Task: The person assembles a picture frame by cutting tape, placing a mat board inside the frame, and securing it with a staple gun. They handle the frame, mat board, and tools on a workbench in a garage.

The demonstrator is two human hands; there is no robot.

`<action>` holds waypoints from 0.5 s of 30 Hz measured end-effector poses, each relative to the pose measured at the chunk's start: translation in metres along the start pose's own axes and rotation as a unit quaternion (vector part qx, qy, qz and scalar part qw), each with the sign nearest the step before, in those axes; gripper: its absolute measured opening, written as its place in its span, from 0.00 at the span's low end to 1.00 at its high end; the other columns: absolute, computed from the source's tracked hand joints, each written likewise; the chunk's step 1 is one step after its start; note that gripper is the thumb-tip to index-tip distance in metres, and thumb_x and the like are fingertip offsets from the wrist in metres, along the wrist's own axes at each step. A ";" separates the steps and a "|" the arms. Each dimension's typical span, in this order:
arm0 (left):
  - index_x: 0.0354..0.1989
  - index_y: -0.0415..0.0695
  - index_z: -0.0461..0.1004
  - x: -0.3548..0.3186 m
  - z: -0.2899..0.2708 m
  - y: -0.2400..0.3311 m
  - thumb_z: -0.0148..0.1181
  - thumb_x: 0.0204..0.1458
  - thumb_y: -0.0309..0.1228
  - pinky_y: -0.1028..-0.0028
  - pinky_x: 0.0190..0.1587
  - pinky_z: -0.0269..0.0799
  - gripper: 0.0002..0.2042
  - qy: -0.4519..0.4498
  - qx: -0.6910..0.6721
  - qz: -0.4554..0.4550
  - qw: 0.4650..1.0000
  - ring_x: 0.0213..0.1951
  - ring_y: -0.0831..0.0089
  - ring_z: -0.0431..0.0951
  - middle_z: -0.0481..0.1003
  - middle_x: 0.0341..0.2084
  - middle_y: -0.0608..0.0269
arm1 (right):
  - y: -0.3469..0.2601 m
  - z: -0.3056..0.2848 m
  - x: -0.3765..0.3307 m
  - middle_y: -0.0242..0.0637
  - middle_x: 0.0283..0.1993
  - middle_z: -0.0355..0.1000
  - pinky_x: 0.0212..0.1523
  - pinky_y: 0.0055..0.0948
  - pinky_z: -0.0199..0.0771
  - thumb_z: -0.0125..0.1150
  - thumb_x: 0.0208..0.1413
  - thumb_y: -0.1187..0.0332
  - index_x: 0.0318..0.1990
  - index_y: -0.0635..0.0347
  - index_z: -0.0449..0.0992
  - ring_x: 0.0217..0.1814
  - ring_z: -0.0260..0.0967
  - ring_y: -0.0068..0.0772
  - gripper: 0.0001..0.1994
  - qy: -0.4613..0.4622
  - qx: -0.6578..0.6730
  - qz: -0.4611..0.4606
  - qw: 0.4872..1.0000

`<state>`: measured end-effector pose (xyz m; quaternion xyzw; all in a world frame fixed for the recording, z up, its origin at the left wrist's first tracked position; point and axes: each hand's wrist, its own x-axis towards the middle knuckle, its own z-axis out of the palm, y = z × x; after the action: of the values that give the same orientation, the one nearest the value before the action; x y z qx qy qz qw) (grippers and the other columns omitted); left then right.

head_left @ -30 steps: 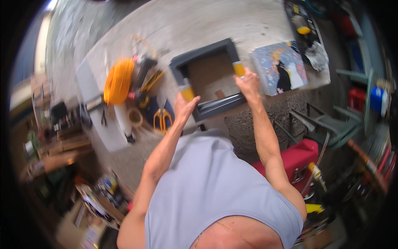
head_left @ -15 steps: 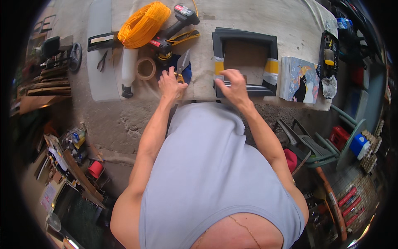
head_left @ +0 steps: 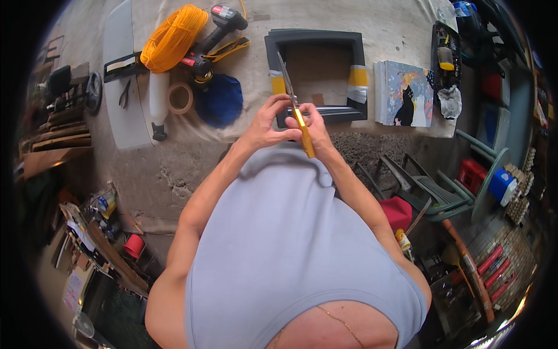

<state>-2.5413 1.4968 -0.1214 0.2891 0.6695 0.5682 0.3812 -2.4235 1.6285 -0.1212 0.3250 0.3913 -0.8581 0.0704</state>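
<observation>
A pair of scissors (head_left: pixel 303 132) with gold-yellow handles is held upright between my hands, its narrow blades pointing away from me. My left hand (head_left: pixel 268 124) pinches the scissors from the left, thumb at the handle and fingers near the pivot. My right hand (head_left: pixel 314 126) has its fingers curled at the handles from the right. Just beyond lies a stack of dark rectangular frames (head_left: pixel 317 38), bound on both sides with yellow and silver tape (head_left: pixel 358 76). The blades overlap the frames' left side in view.
Left on the cloth-covered table are a dark blue round pad (head_left: pixel 220 101), a tape roll (head_left: pixel 180 98), a white bottle (head_left: pixel 158 99), pliers (head_left: pixel 124 95), orange cord (head_left: pixel 175 38) and a cordless power tool (head_left: pixel 228 19). Illustrated panels (head_left: pixel 407 96) and a black tray (head_left: pixel 445 41) are right.
My left hand has lifted the scissors off the blue pad and carried them right. My right hand has left the frames' near left corner and met the scissors. The view has shifted slightly.
</observation>
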 end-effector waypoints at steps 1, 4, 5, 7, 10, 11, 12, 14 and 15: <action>0.59 0.41 0.63 0.006 -0.001 -0.008 0.73 0.39 0.31 0.67 0.59 0.66 0.36 0.010 0.093 0.031 0.995 0.59 0.63 0.66 0.66 0.54 0.56 | 0.001 -0.018 -0.002 0.32 0.33 0.70 0.21 0.16 0.64 0.67 0.54 0.66 0.43 0.53 0.57 0.27 0.64 0.13 0.21 0.023 -0.055 0.018 0.998; 0.59 0.42 0.66 0.029 -0.012 -0.017 0.73 0.37 0.29 0.65 0.58 0.67 0.36 0.048 0.265 0.067 0.961 0.59 0.60 0.66 0.64 0.55 0.54 | 0.005 -0.052 -0.022 0.28 0.28 0.66 0.19 0.15 0.55 0.65 0.56 0.58 0.42 0.52 0.56 0.23 0.58 0.12 0.20 0.008 -0.064 0.030 0.997; 0.59 0.43 0.66 0.037 -0.016 -0.019 0.73 0.37 0.29 0.64 0.58 0.67 0.35 0.064 0.303 0.071 0.948 0.59 0.58 0.66 0.64 0.56 0.53 | 0.003 -0.058 -0.026 0.27 0.27 0.64 0.19 0.15 0.55 0.63 0.57 0.56 0.42 0.52 0.56 0.23 0.57 0.12 0.20 -0.004 -0.063 0.061 0.996; 0.59 0.43 0.66 0.046 -0.021 -0.020 0.72 0.37 0.27 0.65 0.57 0.69 0.35 0.042 0.321 0.016 0.946 0.57 0.58 0.69 0.63 0.56 0.54 | -0.005 -0.062 -0.036 0.25 0.24 0.61 0.20 0.14 0.56 0.60 0.59 0.52 0.41 0.52 0.56 0.22 0.57 0.13 0.20 -0.030 -0.062 0.123 0.990; 0.61 0.43 0.65 0.051 -0.023 -0.022 0.70 0.38 0.25 0.65 0.55 0.72 0.35 0.031 0.318 -0.023 0.947 0.53 0.59 0.72 0.62 0.55 0.54 | 0.001 -0.070 -0.040 0.25 0.23 0.58 0.20 0.16 0.58 0.49 0.61 0.42 0.48 0.56 0.60 0.21 0.55 0.14 0.25 -0.097 -0.081 0.162 0.979; 0.61 0.43 0.65 0.051 -0.023 -0.023 0.69 0.38 0.24 0.66 0.55 0.73 0.35 0.030 0.311 -0.029 0.949 0.52 0.60 0.73 0.62 0.55 0.55 | 0.003 -0.072 -0.039 0.25 0.23 0.58 0.21 0.16 0.58 0.47 0.61 0.41 0.49 0.57 0.61 0.21 0.55 0.15 0.27 -0.119 -0.068 0.184 0.973; 0.61 0.43 0.64 0.051 -0.022 -0.026 0.69 0.38 0.21 0.67 0.54 0.75 0.36 0.037 0.314 -0.010 0.949 0.50 0.62 0.74 0.62 0.54 0.56 | 0.003 -0.071 -0.040 0.25 0.22 0.58 0.20 0.18 0.61 0.44 0.60 0.37 0.53 0.59 0.62 0.20 0.57 0.16 0.32 -0.110 -0.044 0.212 0.970; 0.61 0.43 0.65 0.051 -0.020 -0.029 0.69 0.38 0.20 0.68 0.54 0.76 0.35 0.048 0.292 -0.013 0.955 0.50 0.64 0.74 0.62 0.53 0.56 | -0.003 -0.071 -0.037 0.26 0.22 0.58 0.20 0.19 0.63 0.45 0.59 0.36 0.53 0.60 0.62 0.20 0.58 0.17 0.33 -0.114 -0.051 0.218 0.968; 0.61 0.43 0.65 0.051 -0.018 -0.030 0.69 0.38 0.19 0.68 0.53 0.77 0.35 0.053 0.278 -0.014 0.959 0.50 0.64 0.74 0.62 0.53 0.56 | -0.006 -0.071 -0.036 0.26 0.22 0.58 0.19 0.19 0.63 0.45 0.59 0.36 0.53 0.60 0.63 0.19 0.58 0.17 0.33 -0.113 -0.055 0.222 0.967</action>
<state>-2.5827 1.5236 -0.1587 0.3442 0.8243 0.3686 0.2573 -2.3617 1.6792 -0.1295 0.2999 0.3451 -0.8296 0.3206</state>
